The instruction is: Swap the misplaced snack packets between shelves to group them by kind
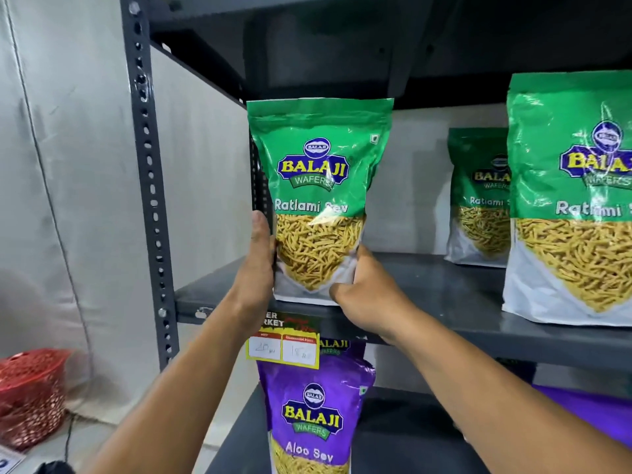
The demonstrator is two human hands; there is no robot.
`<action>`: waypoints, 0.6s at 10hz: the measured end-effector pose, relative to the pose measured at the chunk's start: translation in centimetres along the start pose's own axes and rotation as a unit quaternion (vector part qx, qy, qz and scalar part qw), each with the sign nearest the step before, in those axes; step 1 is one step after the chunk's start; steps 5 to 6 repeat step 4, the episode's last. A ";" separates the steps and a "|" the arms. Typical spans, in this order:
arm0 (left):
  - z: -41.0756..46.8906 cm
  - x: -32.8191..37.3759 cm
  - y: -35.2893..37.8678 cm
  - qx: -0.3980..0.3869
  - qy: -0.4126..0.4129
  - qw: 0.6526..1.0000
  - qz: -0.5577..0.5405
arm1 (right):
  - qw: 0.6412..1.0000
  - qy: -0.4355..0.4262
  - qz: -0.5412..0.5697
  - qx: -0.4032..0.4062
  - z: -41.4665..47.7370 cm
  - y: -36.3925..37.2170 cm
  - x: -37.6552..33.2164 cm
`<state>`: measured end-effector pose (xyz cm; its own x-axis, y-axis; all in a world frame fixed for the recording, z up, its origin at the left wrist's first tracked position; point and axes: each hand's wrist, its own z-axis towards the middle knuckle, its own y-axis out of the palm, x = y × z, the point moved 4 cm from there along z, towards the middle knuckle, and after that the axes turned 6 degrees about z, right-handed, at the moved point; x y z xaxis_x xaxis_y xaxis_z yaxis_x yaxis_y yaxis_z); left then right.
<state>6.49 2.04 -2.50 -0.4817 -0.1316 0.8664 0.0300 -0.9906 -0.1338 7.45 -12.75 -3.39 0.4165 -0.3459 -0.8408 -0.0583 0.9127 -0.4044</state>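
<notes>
A green Ratlami Sev packet (318, 172) stands upright at the front left of the upper shelf (444, 295). My left hand (256, 265) grips its lower left edge, and my right hand (369, 295) grips its lower right corner. Two more green Ratlami Sev packets stand on the same shelf: one at the back (478, 200) and a large near one at the right edge (574, 206). On the shelf below stands a purple Aloo Sev packet (311, 415). Another purple packet (588, 408) shows at the right, partly hidden by my right forearm.
A grey perforated metal upright (150, 186) frames the rack's left side. A yellow price tag (284, 347) hangs from the upper shelf's front edge. A red mesh basket (30, 395) sits on the floor at the left. A pale wall runs behind.
</notes>
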 end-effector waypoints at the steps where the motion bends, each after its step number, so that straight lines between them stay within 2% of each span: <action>1: 0.0 -0.4 0.2 -0.016 0.006 1.000 -0.008 | 1.000 0.000 -0.008 0.004 -0.1 0.0 0.0; 3: -1.0 -0.1 -0.1 0.065 0.007 0.997 0.040 | 0.999 -0.013 -0.049 -0.001 -1.7 -0.4 -0.7; 4: -3.3 -0.1 0.4 0.166 0.042 0.960 0.223 | 0.973 -0.106 -0.186 0.082 -5.5 -2.5 -1.6; 6: -3.3 -0.1 0.4 0.166 0.042 0.960 0.223 | 0.973 -0.106 -0.186 0.082 -5.5 -2.5 -1.6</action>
